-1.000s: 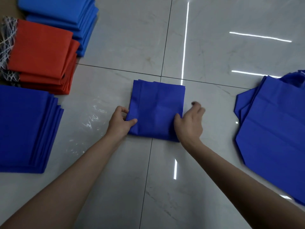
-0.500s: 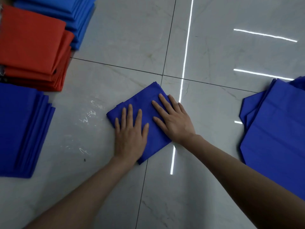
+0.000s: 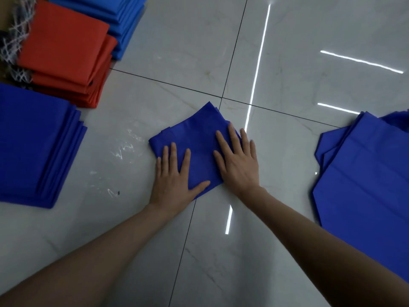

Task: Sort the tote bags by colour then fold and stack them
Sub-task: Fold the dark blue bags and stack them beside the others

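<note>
A folded dark blue tote bag [image 3: 197,138] lies turned like a diamond on the tiled floor in the middle. My left hand [image 3: 174,180] rests flat on its near left part, fingers spread. My right hand [image 3: 238,160] presses flat on its right part, fingers apart. Neither hand grips the bag. At the left lies a stack of folded dark blue bags [image 3: 35,145]. Behind it sits a stack of folded orange bags [image 3: 66,52], and further back a stack of lighter blue bags [image 3: 124,21]. Unfolded dark blue bags [image 3: 365,185] lie in a pile at the right.
The floor [image 3: 287,63] is glossy pale marble tile with dark grout lines and bright strip-light reflections. Some white netting [image 3: 15,41] lies at the far left beside the orange stack. Scuff marks [image 3: 124,149] show on the tile left of the bag.
A second ago both hands gripped the square bag's near corners. The bag has since been turned to a diamond, and both hands now lie flat on it; the right hand has shifted slightly right.
</note>
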A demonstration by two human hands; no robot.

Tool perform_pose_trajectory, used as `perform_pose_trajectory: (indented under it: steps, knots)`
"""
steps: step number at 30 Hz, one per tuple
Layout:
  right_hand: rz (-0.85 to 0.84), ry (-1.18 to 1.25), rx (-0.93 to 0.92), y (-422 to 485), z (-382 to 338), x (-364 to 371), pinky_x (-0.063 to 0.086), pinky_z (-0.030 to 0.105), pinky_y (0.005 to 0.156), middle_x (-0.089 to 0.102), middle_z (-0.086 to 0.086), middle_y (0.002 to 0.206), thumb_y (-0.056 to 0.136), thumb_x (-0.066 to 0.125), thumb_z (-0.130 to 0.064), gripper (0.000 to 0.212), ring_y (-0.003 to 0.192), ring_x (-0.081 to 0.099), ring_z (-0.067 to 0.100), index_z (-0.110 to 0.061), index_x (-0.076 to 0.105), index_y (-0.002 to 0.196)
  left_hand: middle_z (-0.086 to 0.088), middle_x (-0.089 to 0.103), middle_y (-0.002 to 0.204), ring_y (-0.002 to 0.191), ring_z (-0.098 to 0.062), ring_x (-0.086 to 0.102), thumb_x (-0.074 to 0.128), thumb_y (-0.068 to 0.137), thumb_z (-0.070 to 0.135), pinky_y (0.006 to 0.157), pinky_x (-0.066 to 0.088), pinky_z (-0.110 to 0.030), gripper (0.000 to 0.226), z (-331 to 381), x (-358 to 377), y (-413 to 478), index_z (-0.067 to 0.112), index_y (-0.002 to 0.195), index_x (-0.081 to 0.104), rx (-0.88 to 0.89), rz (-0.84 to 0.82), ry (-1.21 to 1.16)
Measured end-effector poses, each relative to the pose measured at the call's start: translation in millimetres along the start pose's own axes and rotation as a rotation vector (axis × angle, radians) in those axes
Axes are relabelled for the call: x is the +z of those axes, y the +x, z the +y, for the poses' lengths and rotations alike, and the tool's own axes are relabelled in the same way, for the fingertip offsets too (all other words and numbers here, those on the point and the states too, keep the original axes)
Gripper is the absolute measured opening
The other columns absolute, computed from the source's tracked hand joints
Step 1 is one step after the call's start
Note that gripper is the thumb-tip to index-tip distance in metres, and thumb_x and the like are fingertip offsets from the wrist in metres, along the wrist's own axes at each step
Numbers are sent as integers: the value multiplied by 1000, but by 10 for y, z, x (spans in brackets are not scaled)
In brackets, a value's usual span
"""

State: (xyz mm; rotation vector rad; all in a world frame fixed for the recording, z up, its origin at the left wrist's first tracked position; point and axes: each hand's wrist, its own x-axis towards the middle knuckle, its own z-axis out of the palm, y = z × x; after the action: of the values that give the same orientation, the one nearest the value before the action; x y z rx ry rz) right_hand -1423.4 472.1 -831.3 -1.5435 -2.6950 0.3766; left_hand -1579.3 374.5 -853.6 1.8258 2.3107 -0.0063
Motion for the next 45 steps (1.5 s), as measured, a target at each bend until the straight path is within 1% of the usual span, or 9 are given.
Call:
perform_pose_trajectory:
  steps: [11,14,18,22,26,29,37,41,45]
  knots:
    - [-89,51,12,-174,164,115,1,40,117,-8,-5,159,84,-15,-62,66,146,-10,24,-37,-13,145,-21,49,125,118,-36,46,49,87,52,96,36,-44,49,-79,-483,564,7,106,53,-149,204,-240]
    - [-100,79,-1,-171,185,101,1,38,117,-6,-6,159,83,-17,-63,67,146,-9,23,-37,-14,144,-15,51,123,112,-34,50,56,85,54,91,42,-43,64,-200,-662,874,5,123,41,-284,-24,-372]
    - [-136,135,-96,-150,280,41,1,35,116,-4,-10,159,79,-17,-70,71,146,-7,21,-39,-12,143,-9,65,100,88,-25,62,64,84,45,78,50,-34,40,-316,-889,1033,7,96,61,-371,-389,-717]
    - [-43,184,-110,-184,208,-48,3,39,119,-3,-9,159,85,-4,-71,70,146,-6,19,-38,-5,147,-4,63,82,70,-14,57,57,92,29,63,44,-24,25,-390,-867,723,6,83,61,-130,-241,-867]
    - [276,853,408,-276,-248,-172,15,33,117,9,-5,158,91,50,-51,75,144,13,14,-24,13,150,2,65,81,63,4,59,56,93,26,61,46,-10,23,-555,-955,371,5,85,61,-165,-16,-1073]
    - [14,1423,752,-208,-671,-405,36,38,107,35,-2,143,90,48,-58,72,130,40,20,-20,22,145,5,64,81,63,9,60,55,93,26,61,47,-7,22,-789,-1135,226,7,85,62,-242,84,-1161]
    - [-144,1478,327,218,-1784,-761,59,34,70,63,-5,109,101,43,-25,10,93,64,15,-27,51,106,-20,40,65,61,-25,41,63,87,39,59,33,-38,48,-1734,-1617,-154,4,66,39,-412,490,-922]
    - [-269,1544,209,513,-2548,-744,59,38,73,62,-7,109,101,42,-22,12,97,64,18,-25,50,110,-4,56,108,97,-18,52,59,89,39,79,39,-30,37,-2209,-1795,-332,11,113,57,-624,787,-420]
    - [-306,1464,291,699,-3164,-447,53,49,87,60,3,117,99,44,-23,10,103,61,26,-21,51,106,-14,45,134,119,-31,45,55,92,36,99,37,-46,45,-2476,-1561,-436,11,130,51,-564,662,-196]
